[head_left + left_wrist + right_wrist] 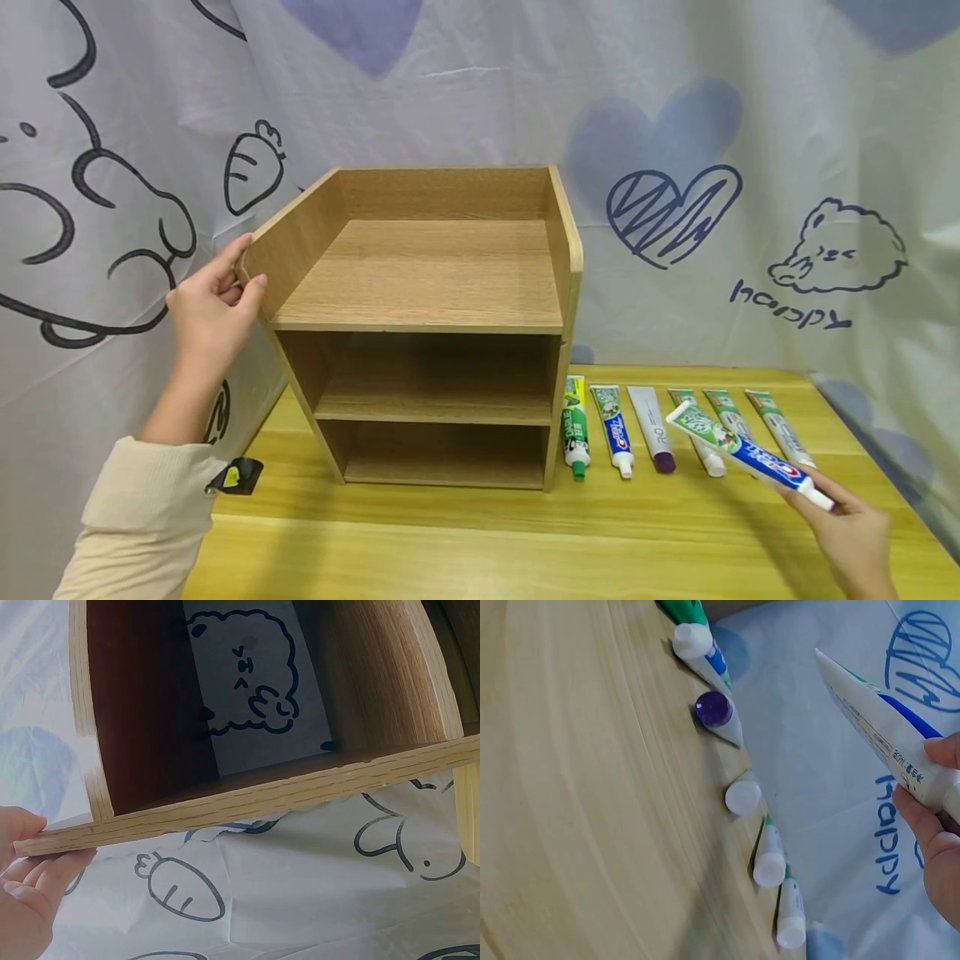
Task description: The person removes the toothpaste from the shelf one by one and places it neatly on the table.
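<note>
A wooden shelf unit (420, 275) with an open top tier and two compartments below stands on the table. My left hand (213, 308) pinches the front edge of its left side panel near the top; in the left wrist view thumb and fingers lie on either side of the board (56, 841). My right hand (847, 525) grips a green, white and blue toothpaste tube (738, 446) near its white cap, holding it above the table. In the right wrist view the tube (877, 724) points its flat end away from the hand.
Right of the shelf lies a row of several toothpaste tubes, among them a green and yellow one (576, 425) and a white one with a purple cap (648, 425). A printed curtain (480, 100) hangs behind the yellow wooden table (480, 550).
</note>
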Demonstrator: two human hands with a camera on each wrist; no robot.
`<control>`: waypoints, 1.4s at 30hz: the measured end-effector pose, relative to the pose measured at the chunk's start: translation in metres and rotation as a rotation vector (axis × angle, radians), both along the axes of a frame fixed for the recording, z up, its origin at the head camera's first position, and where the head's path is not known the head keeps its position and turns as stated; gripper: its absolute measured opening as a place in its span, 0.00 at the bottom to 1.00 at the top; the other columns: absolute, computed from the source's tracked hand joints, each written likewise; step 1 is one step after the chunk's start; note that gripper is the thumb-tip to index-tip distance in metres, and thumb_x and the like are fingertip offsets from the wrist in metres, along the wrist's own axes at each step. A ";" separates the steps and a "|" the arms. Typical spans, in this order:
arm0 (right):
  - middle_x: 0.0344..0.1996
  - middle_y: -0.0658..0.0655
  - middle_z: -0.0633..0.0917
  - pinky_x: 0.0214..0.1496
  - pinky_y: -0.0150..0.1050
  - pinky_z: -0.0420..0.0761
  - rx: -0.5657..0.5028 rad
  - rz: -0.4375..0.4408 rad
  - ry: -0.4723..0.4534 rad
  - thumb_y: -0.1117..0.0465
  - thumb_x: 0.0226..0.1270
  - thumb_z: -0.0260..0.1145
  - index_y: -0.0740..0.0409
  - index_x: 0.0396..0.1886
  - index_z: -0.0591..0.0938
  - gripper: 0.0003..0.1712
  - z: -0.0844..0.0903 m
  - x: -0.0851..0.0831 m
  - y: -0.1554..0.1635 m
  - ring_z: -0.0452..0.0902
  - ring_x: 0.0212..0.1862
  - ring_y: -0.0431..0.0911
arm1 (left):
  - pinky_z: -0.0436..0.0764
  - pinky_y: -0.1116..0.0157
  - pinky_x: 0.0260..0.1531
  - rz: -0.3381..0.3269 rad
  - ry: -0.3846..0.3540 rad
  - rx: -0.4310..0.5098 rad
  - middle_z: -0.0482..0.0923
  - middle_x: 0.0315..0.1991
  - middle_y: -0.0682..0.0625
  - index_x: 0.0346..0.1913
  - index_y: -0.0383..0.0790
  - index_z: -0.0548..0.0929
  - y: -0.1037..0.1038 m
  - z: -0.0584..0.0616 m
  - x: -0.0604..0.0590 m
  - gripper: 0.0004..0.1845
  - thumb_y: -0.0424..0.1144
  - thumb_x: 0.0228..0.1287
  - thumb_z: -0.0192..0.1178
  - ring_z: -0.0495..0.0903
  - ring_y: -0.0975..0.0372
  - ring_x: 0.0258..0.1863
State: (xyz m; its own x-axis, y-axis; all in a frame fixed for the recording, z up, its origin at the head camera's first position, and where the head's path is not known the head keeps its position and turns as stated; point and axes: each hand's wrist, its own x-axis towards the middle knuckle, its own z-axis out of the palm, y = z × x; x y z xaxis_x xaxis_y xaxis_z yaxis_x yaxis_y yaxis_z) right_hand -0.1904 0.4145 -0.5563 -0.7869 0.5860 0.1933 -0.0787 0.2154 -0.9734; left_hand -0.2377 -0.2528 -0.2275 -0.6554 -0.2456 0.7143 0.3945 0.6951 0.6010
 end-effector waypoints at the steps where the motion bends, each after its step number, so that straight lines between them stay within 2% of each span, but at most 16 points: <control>1: 0.28 0.32 0.84 0.26 0.21 0.77 -0.043 0.008 0.020 0.72 0.44 0.73 0.62 0.51 0.81 0.28 0.000 0.000 0.002 0.81 0.29 0.27 | 0.68 0.90 0.30 -0.001 0.001 0.000 0.77 0.46 0.32 0.57 0.34 0.76 0.000 0.000 0.000 0.23 0.24 0.55 0.56 0.65 0.96 0.28; 5: 0.30 0.34 0.85 0.29 0.21 0.78 -0.142 0.010 0.083 0.74 0.42 0.73 0.64 0.51 0.80 0.30 0.000 0.000 0.008 0.81 0.31 0.28 | 0.68 0.90 0.30 -0.003 0.010 0.005 0.77 0.46 0.32 0.57 0.34 0.77 0.000 -0.001 -0.001 0.23 0.24 0.55 0.56 0.65 0.96 0.28; 9: 0.28 0.36 0.86 0.29 0.20 0.77 -0.217 -0.082 0.086 0.75 0.41 0.74 0.64 0.49 0.81 0.29 0.001 -0.001 0.012 0.82 0.31 0.28 | 0.68 0.90 0.30 -0.002 0.024 0.006 0.77 0.45 0.31 0.56 0.34 0.77 0.001 -0.001 -0.001 0.23 0.24 0.54 0.57 0.65 0.96 0.28; 12: 0.27 0.35 0.85 0.29 0.19 0.76 -0.224 -0.151 0.089 0.75 0.41 0.73 0.62 0.48 0.82 0.28 0.002 0.000 0.016 0.81 0.29 0.27 | 0.68 0.90 0.30 0.001 0.030 0.000 0.77 0.44 0.31 0.56 0.34 0.78 0.001 -0.001 -0.001 0.23 0.24 0.54 0.57 0.66 0.96 0.28; 15: 0.26 0.34 0.85 0.28 0.18 0.76 -0.205 -0.187 0.107 0.75 0.42 0.73 0.64 0.49 0.82 0.27 0.001 0.001 0.023 0.80 0.29 0.26 | 0.67 0.91 0.29 0.002 0.028 -0.003 0.77 0.44 0.31 0.56 0.34 0.78 0.001 -0.002 -0.001 0.23 0.24 0.54 0.57 0.66 0.96 0.28; 19: 0.25 0.30 0.83 0.27 0.17 0.75 -0.126 -0.238 0.071 0.73 0.43 0.73 0.62 0.50 0.81 0.28 -0.003 0.001 0.036 0.79 0.29 0.24 | 0.68 0.91 0.30 -0.003 0.024 0.001 0.77 0.45 0.31 0.56 0.35 0.78 0.001 -0.002 -0.001 0.23 0.24 0.54 0.56 0.66 0.96 0.28; 23: 0.23 0.25 0.78 0.23 0.16 0.72 -0.017 -0.313 -0.017 0.68 0.45 0.74 0.53 0.50 0.82 0.27 -0.009 0.003 0.049 0.75 0.26 0.21 | 0.67 0.91 0.29 -0.004 0.036 -0.005 0.77 0.44 0.31 0.56 0.33 0.77 0.002 -0.002 -0.001 0.23 0.24 0.54 0.57 0.66 0.96 0.28; 25: 0.22 0.24 0.77 0.19 0.16 0.70 -0.010 -0.344 -0.049 0.67 0.46 0.73 0.49 0.50 0.82 0.27 -0.010 0.005 0.054 0.73 0.24 0.21 | 0.67 0.91 0.29 -0.005 0.044 -0.006 0.77 0.43 0.30 0.55 0.33 0.77 0.003 -0.002 -0.001 0.23 0.24 0.54 0.57 0.67 0.96 0.28; 28: 0.20 0.24 0.75 0.15 0.19 0.64 -0.037 -0.386 -0.107 0.63 0.47 0.73 0.41 0.50 0.82 0.27 -0.010 0.009 0.058 0.66 0.20 0.22 | 0.67 0.91 0.29 -0.009 0.052 -0.004 0.77 0.43 0.30 0.55 0.32 0.77 0.003 -0.002 -0.002 0.22 0.24 0.54 0.56 0.67 0.95 0.28; 31: 0.19 0.25 0.74 0.12 0.23 0.60 -0.106 -0.414 -0.123 0.60 0.47 0.74 0.37 0.49 0.82 0.26 -0.010 0.012 0.062 0.62 0.17 0.26 | 0.68 0.91 0.29 -0.019 0.053 0.002 0.77 0.43 0.29 0.55 0.32 0.77 0.004 -0.002 -0.002 0.22 0.23 0.54 0.56 0.68 0.95 0.29; 35: 0.19 0.24 0.75 0.15 0.19 0.61 -0.250 -0.410 -0.112 0.60 0.49 0.73 0.36 0.50 0.82 0.26 -0.010 0.014 0.072 0.65 0.20 0.22 | 0.68 0.90 0.29 -0.028 0.050 0.007 0.77 0.43 0.29 0.55 0.32 0.77 0.004 -0.001 -0.002 0.23 0.23 0.54 0.56 0.67 0.95 0.29; 37: 0.18 0.23 0.74 0.16 0.20 0.62 -0.313 -0.395 -0.141 0.59 0.50 0.72 0.33 0.50 0.81 0.26 -0.002 0.019 0.072 0.66 0.22 0.21 | 0.68 0.90 0.29 -0.030 0.054 0.006 0.77 0.42 0.29 0.55 0.32 0.77 0.004 -0.001 -0.002 0.23 0.23 0.54 0.56 0.68 0.95 0.28; 39: 0.16 0.22 0.73 0.18 0.19 0.62 -0.345 -0.372 -0.195 0.59 0.52 0.70 0.30 0.52 0.79 0.28 0.014 0.025 0.062 0.65 0.22 0.21 | 0.68 0.90 0.29 -0.030 0.057 0.007 0.77 0.42 0.29 0.55 0.32 0.77 0.005 -0.002 -0.002 0.23 0.23 0.54 0.56 0.68 0.95 0.28; 42: 0.13 0.24 0.73 0.18 0.18 0.63 -0.392 -0.347 -0.183 0.63 0.54 0.67 0.26 0.42 0.82 0.23 0.044 0.036 0.036 0.65 0.20 0.21 | 0.68 0.90 0.29 -0.030 0.059 0.008 0.77 0.42 0.29 0.55 0.33 0.77 0.004 -0.002 -0.002 0.23 0.23 0.54 0.56 0.68 0.94 0.28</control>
State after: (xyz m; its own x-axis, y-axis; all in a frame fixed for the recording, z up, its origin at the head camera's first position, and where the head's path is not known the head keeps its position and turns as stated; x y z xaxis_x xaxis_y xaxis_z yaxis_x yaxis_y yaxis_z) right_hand -0.1542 0.4509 -0.5120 -0.5349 0.8176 -0.2130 0.1106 -0.1822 -0.9770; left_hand -0.2399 -0.2484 -0.2293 -0.6191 -0.2320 0.7503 0.4502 0.6780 0.5811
